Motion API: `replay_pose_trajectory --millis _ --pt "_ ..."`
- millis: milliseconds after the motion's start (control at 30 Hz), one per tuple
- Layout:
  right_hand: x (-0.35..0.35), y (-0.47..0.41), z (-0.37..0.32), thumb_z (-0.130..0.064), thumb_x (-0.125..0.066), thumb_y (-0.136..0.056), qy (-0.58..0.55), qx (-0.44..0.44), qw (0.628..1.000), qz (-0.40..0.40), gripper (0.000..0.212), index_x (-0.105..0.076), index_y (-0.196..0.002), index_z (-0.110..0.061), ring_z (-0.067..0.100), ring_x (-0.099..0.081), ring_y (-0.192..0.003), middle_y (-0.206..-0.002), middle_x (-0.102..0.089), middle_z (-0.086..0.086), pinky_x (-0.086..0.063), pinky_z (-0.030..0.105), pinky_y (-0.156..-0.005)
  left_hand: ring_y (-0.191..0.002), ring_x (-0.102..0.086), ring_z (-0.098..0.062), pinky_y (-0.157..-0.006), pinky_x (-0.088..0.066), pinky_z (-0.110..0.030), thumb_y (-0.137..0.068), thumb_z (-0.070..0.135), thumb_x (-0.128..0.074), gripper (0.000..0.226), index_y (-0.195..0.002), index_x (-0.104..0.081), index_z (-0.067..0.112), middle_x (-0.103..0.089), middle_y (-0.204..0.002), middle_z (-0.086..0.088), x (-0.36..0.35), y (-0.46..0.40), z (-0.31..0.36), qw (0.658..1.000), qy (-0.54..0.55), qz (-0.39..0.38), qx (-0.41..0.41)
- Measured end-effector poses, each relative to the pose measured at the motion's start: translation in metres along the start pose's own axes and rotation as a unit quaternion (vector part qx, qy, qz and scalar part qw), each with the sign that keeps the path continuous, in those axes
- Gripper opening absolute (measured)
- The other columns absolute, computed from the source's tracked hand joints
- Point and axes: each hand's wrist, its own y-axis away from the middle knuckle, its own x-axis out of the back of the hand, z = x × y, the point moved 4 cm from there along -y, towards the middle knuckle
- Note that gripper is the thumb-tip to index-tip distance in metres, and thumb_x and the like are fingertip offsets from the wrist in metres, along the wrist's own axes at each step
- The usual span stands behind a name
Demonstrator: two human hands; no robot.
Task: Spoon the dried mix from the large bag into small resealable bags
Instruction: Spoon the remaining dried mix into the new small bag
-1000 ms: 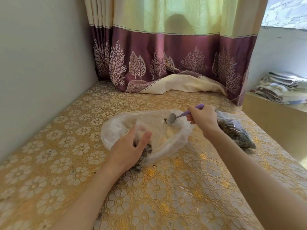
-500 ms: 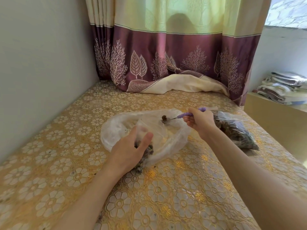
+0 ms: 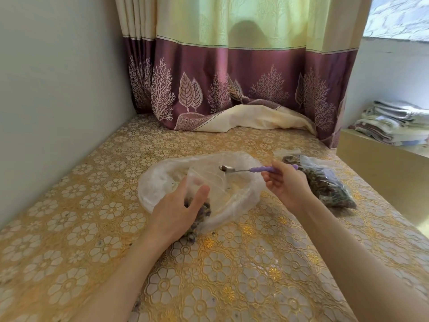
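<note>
Head cam: left hand (image 3: 178,208) is pinching the small resealable bag (image 3: 204,194) open, right hand (image 3: 285,184) fingers gripping the purple-handled spoon (image 3: 246,169) level above it.

You have the large bag (image 3: 162,180) lying at the middle of the surface (image 3: 232,275). Your left hand (image 3: 176,210) holds the small bag (image 3: 209,182) upright at the large bag's near side. Your right hand (image 3: 285,184), to the right, holds the spoon (image 3: 243,169) above the small bag's mouth. A filled bag (image 3: 325,182) lies just right of that hand. The curtain (image 3: 232,89) hangs at the far end; folded cloths (image 3: 394,122) are stacked at the far right.
</note>
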Motion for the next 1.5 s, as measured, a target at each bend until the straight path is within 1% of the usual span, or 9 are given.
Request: replay_pose_trajectory --millis 267,433,700,800,1000,1167,1300,1400,1500 --pt "0.001 0.003 0.009 -0.014 -0.052 -0.095 0.044 0.011 0.999 0.018 0.032 -0.067 -0.076 0.008 0.006 -0.058 -0.045 -0.067 -0.072 0.013 -0.047 0.015 -0.043 -0.062 -0.057 -0.012 -0.068 -0.05 -0.035 -0.065 0.088 -0.01 0.101 -0.141 -0.031 0.026 -0.066 -0.076 -0.003 0.0 0.0 0.0 1.0 0.002 0.001 0.002" --pt "-0.003 0.0 0.008 -0.007 -0.05 -0.094 0.037 0.034 0.998 0.042 0.039 -0.068 -0.059 -0.001 0.006 -0.058 -0.044 -0.055 -0.068 0.007 -0.05 0.014 -0.046 -0.064 -0.057 -0.013 -0.066 -0.049 -0.034 -0.064 0.088 -0.011 0.102 -0.144 -0.027 0.026 -0.067 -0.08 -0.006 -0.001 0.0 -0.002 1.0 0.0 0.002 0.007" --pt "-0.004 -0.003 0.008 -0.005 -0.053 -0.093 0.046 0.035 0.998 0.022 0.023 -0.068 -0.084 0.01 0.009 -0.058 -0.053 -0.072 -0.071 0.012 -0.051 0.015 -0.051 -0.064 -0.056 -0.012 -0.067 -0.049 -0.034 -0.065 0.087 -0.011 0.102 -0.144 -0.031 0.025 -0.067 -0.083 -0.002 -0.002 -0.002 -0.004 1.0 0.0 -0.002 0.008" --pt "-0.004 -0.002 0.007 -0.003 -0.054 -0.093 0.019 0.016 1.0 -0.004 0.023 -0.066 -0.074 0.004 0.012 -0.056 -0.058 -0.08 -0.068 0.017 -0.05 0.019 -0.058 -0.076 -0.06 -0.011 -0.076 -0.049 -0.035 -0.063 0.091 -0.01 0.105 -0.142 -0.033 0.026 -0.068 -0.091 0.0 -0.003 -0.002 -0.006 1.0 0.008 -0.001 0.009" --pt "0.0 -0.005 0.01 -0.001 -0.055 -0.092 -0.046 -0.053 0.998 -0.008 0.008 -0.059 -0.093 0.005 0.014 -0.056 -0.062 -0.062 -0.066 0.011 -0.05 0.018 -0.052 -0.082 -0.061 -0.011 -0.08 -0.05 -0.037 -0.062 0.093 -0.009 0.107 -0.142 -0.033 0.026 -0.069 -0.094 -0.001 -0.004 -0.003 -0.008 1.0 0.014 0.0 0.006" --pt "0.004 -0.004 0.015 -0.006 -0.051 -0.095 -0.047 -0.081 0.996 -0.008 0.012 -0.057 -0.092 0.004 0.013 -0.055 -0.06 -0.085 -0.061 0.018 -0.047 0.018 -0.049 -0.08 -0.061 -0.011 -0.078 -0.05 -0.034 -0.061 0.093 -0.008 0.109 -0.143 -0.031 0.027 -0.069 -0.096 -0.004 -0.003 -0.002 -0.007 1.0 0.017 0.002 0.004" --pt "0.006 0.001 0.011 -0.007 -0.052 -0.095 -0.037 -0.067 0.997 -0.001 0.015 -0.059 -0.092 0.005 0.012 -0.054 -0.057 -0.074 -0.06 0.013 -0.046 0.017 -0.045 -0.087 -0.059 -0.012 -0.075 -0.042 -0.027 -0.059 0.094 -0.009 0.111 -0.145 -0.029 0.026 -0.068 -0.104 -0.004 -0.004 -0.002 -0.007 0.999 0.033 0.003 0.01" --pt "0.007 0.007 0.0 -0.007 -0.051 -0.094 -0.025 -0.038 0.999 0.0 0.015 -0.06 -0.086 0.003 0.013 -0.054 -0.055 -0.072 -0.059 0.012 -0.045 0.018 -0.045 -0.104 -0.056 -0.01 -0.088 -0.042 -0.031 -0.059 0.095 -0.011 0.111 -0.142 -0.035 0.026 -0.064 -0.114 0.009 -0.004 -0.003 -0.007 0.998 0.056 0.005 0.011" --pt "0.003 0.014 -0.017 -0.01 -0.051 -0.095 -0.018 -0.004 1.0 -0.015 0.021 -0.062 -0.081 0.001 0.011 -0.054 -0.052 -0.072 -0.061 0.012 -0.045 0.018 -0.045 -0.092 -0.058 -0.011 -0.08 -0.045 -0.03 -0.059 0.095 -0.015 0.108 -0.136 -0.043 0.025 -0.064 -0.096 0.014 -0.002 -0.002 -0.008 0.996 0.08 0.024 0.019"
